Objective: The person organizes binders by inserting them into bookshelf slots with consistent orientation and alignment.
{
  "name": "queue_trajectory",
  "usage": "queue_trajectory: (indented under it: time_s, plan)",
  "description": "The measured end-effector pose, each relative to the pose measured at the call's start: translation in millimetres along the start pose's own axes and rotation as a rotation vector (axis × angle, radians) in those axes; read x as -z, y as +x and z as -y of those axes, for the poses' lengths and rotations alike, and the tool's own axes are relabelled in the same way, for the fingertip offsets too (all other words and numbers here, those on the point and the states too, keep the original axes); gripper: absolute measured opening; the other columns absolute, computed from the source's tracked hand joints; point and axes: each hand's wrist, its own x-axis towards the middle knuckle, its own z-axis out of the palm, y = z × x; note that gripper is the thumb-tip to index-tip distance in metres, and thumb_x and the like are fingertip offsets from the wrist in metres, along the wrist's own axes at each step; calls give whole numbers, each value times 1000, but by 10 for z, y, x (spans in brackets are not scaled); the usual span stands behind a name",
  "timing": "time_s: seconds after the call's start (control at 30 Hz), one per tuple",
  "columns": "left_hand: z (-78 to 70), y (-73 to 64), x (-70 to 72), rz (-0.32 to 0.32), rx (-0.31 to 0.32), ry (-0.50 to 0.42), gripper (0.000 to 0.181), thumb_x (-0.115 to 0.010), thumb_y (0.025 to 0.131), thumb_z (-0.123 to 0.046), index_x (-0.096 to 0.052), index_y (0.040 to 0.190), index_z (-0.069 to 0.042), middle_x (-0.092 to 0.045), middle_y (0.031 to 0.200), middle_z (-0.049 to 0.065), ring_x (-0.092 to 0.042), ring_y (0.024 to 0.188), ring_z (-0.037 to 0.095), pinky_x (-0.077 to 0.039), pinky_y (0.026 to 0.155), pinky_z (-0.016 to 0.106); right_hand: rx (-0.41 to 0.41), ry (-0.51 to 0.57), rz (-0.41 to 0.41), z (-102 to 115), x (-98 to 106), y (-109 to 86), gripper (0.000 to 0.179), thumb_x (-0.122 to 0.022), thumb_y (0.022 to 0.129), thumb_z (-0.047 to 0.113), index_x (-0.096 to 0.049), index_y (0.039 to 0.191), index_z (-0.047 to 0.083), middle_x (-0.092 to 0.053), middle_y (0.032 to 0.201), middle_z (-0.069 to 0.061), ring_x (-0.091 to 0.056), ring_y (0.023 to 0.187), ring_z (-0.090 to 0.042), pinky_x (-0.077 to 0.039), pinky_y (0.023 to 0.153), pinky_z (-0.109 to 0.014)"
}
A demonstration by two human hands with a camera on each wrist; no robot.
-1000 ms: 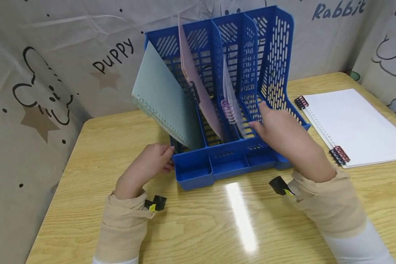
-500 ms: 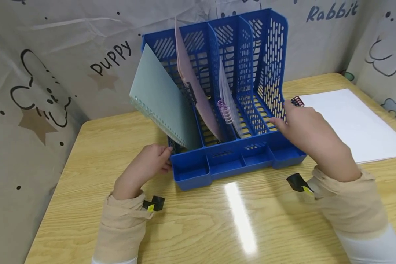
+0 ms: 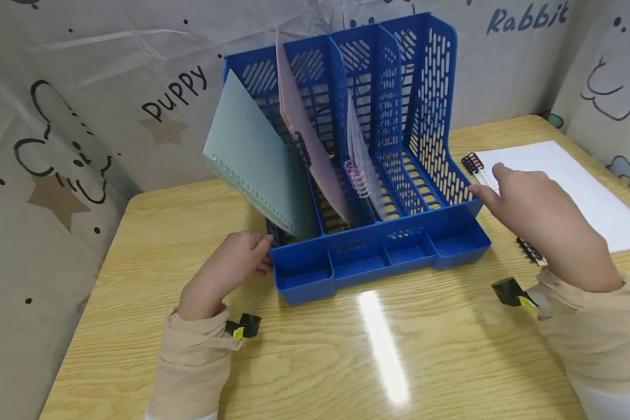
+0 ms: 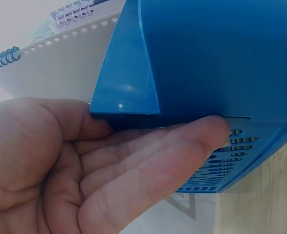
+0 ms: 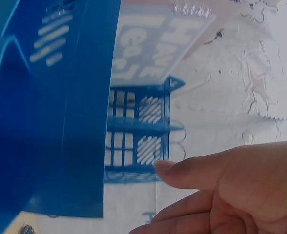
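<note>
A blue desktop file rack (image 3: 375, 234) stands with its compartments facing me. My left hand (image 3: 231, 256) grips its left front corner, thumb at the edge and fingers along the outer side in the left wrist view. In the rack lean a pale green notebook (image 3: 257, 157), a pink notebook (image 3: 304, 128) and a thin notebook with purple rings (image 3: 364, 163). My right hand (image 3: 548, 216) holds nothing; its thumb is by the rack's right front corner. Beneath and behind it lies a white notebook (image 3: 593, 186) with dark and pink rings, partly hidden by that hand.
Small open trays (image 3: 304, 274) run along the rack's front. The wooden table (image 3: 304, 361) extends towards me and to the left. A cloth wall (image 3: 110, 46) printed with drawings and words stands close behind the rack.
My right hand has moved right, from inside the rack's right-hand part to beyond its right front corner, over the white notebook. The left hand keeps its grip at the left corner.
</note>
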Motion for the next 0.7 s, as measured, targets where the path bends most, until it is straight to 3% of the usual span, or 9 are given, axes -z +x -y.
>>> queue_trajectory:
  time_s: [0.2,0.4,0.7]
  plan:
    - [16,9,7,-2,-4,13,42,-32,104,-19,-62,109,11,-67,102,24,-69,88,32,-58,76,38,-48,-6,64,-193,-12,70,46,-45,99,30,-53,97,-15,-57,78,-28,-56,74,-41,-45,62,-52]
    - [11,10,15,-3,-7,25,42,-32,104,-19,-62,106,10,-67,101,23,-69,88,31,-58,76,37,-116,22,103,-325,-106,181,38,-51,96,25,-53,75,-6,-48,64,-16,-48,60,-29,-41,50,-39]
    - [18,13,14,-3,-1,34,42,-32,104,-19,-62,107,10,-67,101,23,-69,88,31,-58,75,36,-175,28,215,-469,-268,367,40,-54,93,28,-55,81,-9,-47,67,-14,-48,63,-27,-41,52,-35]
